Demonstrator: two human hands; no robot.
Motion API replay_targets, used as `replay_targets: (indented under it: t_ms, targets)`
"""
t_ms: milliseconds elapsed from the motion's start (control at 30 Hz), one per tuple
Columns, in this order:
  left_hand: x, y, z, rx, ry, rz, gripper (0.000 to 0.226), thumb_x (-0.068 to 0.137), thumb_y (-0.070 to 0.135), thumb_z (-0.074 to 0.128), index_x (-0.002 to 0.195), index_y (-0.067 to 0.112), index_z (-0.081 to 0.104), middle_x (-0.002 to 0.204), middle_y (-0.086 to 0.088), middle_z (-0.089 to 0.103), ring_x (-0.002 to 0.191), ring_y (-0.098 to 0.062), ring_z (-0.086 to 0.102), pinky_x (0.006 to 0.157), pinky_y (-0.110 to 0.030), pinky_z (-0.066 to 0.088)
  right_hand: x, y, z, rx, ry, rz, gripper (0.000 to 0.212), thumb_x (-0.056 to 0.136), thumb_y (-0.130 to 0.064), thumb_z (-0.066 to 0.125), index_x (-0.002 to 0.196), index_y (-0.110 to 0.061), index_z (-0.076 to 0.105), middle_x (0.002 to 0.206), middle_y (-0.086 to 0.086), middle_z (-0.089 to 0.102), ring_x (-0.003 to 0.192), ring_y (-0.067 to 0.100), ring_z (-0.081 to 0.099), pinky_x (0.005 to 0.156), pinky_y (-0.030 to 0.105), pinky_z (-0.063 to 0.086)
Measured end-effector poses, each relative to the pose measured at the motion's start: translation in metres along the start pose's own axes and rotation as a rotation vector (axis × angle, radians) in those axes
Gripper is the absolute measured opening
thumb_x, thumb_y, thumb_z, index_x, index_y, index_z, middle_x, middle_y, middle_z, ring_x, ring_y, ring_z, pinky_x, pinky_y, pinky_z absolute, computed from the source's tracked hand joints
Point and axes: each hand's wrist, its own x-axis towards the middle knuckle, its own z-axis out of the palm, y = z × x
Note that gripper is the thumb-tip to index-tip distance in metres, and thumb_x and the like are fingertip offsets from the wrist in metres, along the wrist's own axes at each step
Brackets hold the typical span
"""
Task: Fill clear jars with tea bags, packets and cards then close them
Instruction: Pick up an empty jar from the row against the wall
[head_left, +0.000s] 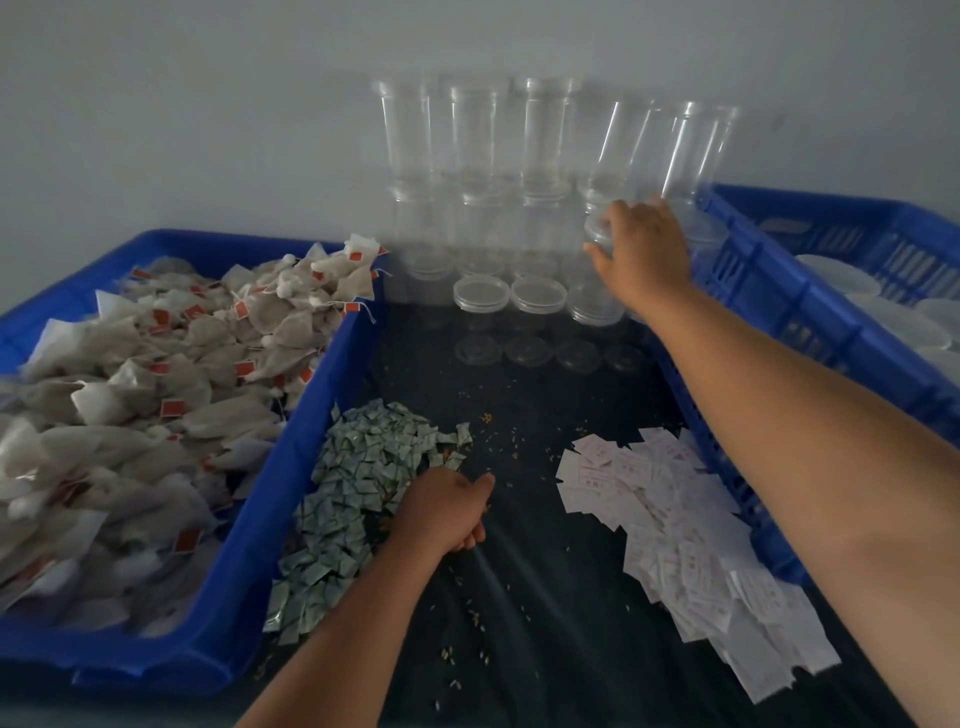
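Note:
Clear jars (480, 228) stand stacked against the back wall, some open ones (537, 293) in front. My right hand (644, 249) reaches far forward and grips the rim of a clear jar (597, 231) at the right side of the stack. Tea bags (156, 395) with red tags fill the blue crate (291, 467) on the left. Green packets (353, 499) lie heaped on the dark table beside it, and white cards (670, 525) lie heaped on the right. My left hand (447, 512) rests at the packet heap's edge, fingers curled; nothing shows in it.
A second blue crate (769, 291) on the right holds translucent lids (883, 322). Clear lids (527, 349) lie flat on the dark table (519, 597) before the jars. Small grains are scattered over the cloth.

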Motion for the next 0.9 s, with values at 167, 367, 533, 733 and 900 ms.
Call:
replay_targets:
  t_ms: [167,367,533,733,900]
  targets:
    - [-0.001,0.0,0.0,0.03,0.012,0.002,0.053,0.107,0.047,0.056,0.081,0.005,0.075,0.06,-0.003,0.074,0.044,-0.01,0.061,0.049,-0.018,0.043,-0.005,-0.006,-0.003,0.034,0.025,-0.066,0.037,0.105,-0.026,0.068,0.135,-0.007,0.057,0.125,0.021,0.066,0.116,0.042,0.061,0.096,0.052,0.052]
    - [-0.004,0.001,-0.001,0.056,0.022,0.015,0.044,0.107,0.038,0.057,0.081,0.008,0.074,0.06,-0.002,0.074,0.043,-0.009,0.061,0.049,-0.019,0.043,-0.022,-0.009,-0.025,0.129,0.151,-0.158,0.038,0.106,-0.025,0.067,0.139,-0.007,0.065,0.137,0.015,0.069,0.131,0.037,0.059,0.109,0.045,0.046]
    - [-0.006,0.001,-0.002,0.056,0.031,0.024,0.045,0.107,0.039,0.057,0.079,0.008,0.075,0.06,-0.002,0.074,0.044,-0.009,0.061,0.053,-0.021,0.045,-0.069,-0.025,-0.058,0.309,0.203,-0.202,0.042,0.107,-0.032,0.067,0.142,-0.01,0.064,0.142,0.01,0.067,0.133,0.029,0.06,0.113,0.04,0.045]
    - [-0.011,-0.003,0.001,0.077,0.105,0.089,0.047,0.106,0.043,0.058,0.075,0.011,0.072,0.058,0.001,0.072,0.044,-0.007,0.062,0.059,-0.027,0.051,-0.204,-0.057,-0.047,0.491,0.004,-0.262,0.046,0.098,-0.036,0.072,0.141,-0.019,0.065,0.141,-0.001,0.067,0.129,0.013,0.061,0.111,0.034,0.051]
    - [-0.013,-0.005,0.002,0.122,0.179,0.135,0.049,0.105,0.047,0.059,0.069,0.015,0.07,0.058,0.005,0.072,0.052,-0.008,0.067,0.077,-0.033,0.061,-0.282,-0.071,-0.011,0.629,0.054,-0.241,0.044,0.097,-0.034,0.076,0.136,-0.013,0.071,0.147,-0.004,0.063,0.146,0.011,0.052,0.124,0.036,0.042]
